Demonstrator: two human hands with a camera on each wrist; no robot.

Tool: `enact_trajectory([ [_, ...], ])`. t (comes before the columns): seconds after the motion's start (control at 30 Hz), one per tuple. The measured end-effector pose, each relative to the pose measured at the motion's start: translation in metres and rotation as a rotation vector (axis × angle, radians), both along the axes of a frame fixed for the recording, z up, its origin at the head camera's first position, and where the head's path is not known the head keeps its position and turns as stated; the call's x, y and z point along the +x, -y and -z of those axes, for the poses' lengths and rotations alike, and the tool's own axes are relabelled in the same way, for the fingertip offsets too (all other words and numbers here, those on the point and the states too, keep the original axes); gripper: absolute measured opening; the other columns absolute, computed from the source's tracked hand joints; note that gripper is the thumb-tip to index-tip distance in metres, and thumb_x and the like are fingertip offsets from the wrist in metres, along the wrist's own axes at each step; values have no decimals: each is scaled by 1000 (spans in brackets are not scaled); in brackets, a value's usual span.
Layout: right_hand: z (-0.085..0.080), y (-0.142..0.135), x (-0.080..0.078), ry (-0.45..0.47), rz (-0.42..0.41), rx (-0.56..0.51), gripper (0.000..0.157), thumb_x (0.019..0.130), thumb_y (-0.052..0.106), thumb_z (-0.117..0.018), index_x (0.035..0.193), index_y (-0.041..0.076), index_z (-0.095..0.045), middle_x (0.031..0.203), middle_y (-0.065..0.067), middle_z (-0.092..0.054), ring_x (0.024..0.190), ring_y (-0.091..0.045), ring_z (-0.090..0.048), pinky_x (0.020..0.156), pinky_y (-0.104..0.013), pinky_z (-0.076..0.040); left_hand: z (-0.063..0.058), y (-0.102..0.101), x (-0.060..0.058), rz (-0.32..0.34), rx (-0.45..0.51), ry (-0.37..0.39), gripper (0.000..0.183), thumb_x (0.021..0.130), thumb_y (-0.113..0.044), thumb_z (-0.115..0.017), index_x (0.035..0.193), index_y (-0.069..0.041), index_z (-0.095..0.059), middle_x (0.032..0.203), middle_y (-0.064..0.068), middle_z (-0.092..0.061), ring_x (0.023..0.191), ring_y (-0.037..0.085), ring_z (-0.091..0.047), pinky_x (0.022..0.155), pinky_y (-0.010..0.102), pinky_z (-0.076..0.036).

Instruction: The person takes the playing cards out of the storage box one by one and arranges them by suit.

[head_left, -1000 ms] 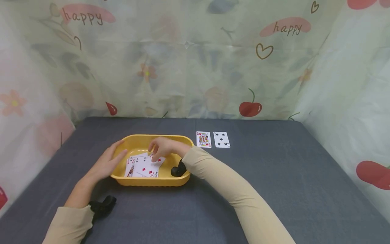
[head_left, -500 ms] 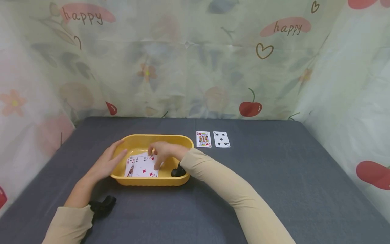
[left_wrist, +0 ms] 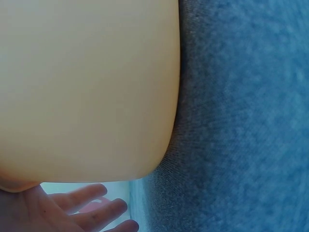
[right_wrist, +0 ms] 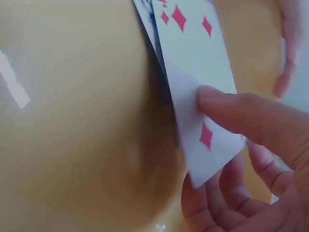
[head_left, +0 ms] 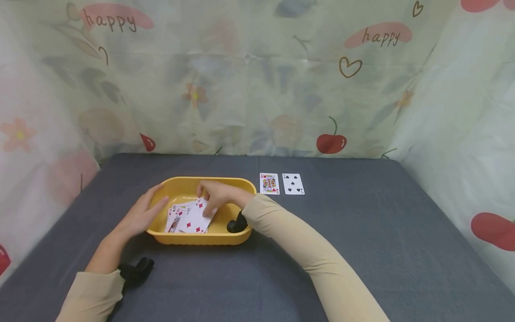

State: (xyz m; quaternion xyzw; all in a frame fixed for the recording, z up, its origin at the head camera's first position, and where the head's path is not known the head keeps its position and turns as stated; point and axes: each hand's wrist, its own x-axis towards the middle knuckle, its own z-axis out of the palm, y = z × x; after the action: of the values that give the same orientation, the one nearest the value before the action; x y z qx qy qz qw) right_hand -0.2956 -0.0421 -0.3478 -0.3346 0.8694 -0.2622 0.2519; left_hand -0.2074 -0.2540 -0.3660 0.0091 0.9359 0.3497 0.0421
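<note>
A yellow tray (head_left: 201, 240) stands on the dark cloth, left of the middle. My left hand (head_left: 141, 213) rests against its left end, the thumb over the rim and the fingers straight along the outside, as the left wrist view shows. Inside the tray, my right hand (head_left: 220, 197) pinches a diamonds playing card (head_left: 196, 218), thumb on its face and fingers behind it. In the right wrist view the diamonds card (right_wrist: 195, 82) is tilted, with another card's edge showing behind it. Several more playing cards (head_left: 170, 218) lie overlapping in the tray, partly covered.
Face up to the right of the tray lie a king of hearts (head_left: 269, 184) and a five of spades (head_left: 293, 184), side by side. Black wrist cameras (head_left: 137, 271) sit on both wrists. A patterned curtain (head_left: 257, 89) hangs behind the table (head_left: 362, 232).
My right hand has taken the diamonds card between thumb and fingers and tilted it up, shifting it over its neighbours. The left hand and the tray have stayed put.
</note>
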Motion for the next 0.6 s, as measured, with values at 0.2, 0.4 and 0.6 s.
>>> enact_trajectory([
  [0.2,-9,-8,-6,33,21,-55,42,78,7,-73,111,8,-47,101,-8,-53,87,-14,-50,68,-17,-43,0,0,0,5,0,2,74,97,-51,-32,150,-5,-9,149,32,-17,134,49,-21,106,65,-20],
  [0.4,-18,-17,-10,70,42,-88,37,82,7,-69,113,7,-50,101,-10,-59,86,-14,-54,69,-18,-45,0,1,1,12,4,-6,73,98,-51,-32,149,-4,-10,148,33,-17,134,49,-22,106,65,-20],
  [0.6,-25,-27,-13,37,83,-124,30,85,11,-66,112,7,-52,106,-11,-64,91,-13,-58,72,-17,-43,0,1,1,23,6,-23,72,98,-48,-33,149,-2,-11,148,34,-18,134,49,-22,106,64,-20],
])
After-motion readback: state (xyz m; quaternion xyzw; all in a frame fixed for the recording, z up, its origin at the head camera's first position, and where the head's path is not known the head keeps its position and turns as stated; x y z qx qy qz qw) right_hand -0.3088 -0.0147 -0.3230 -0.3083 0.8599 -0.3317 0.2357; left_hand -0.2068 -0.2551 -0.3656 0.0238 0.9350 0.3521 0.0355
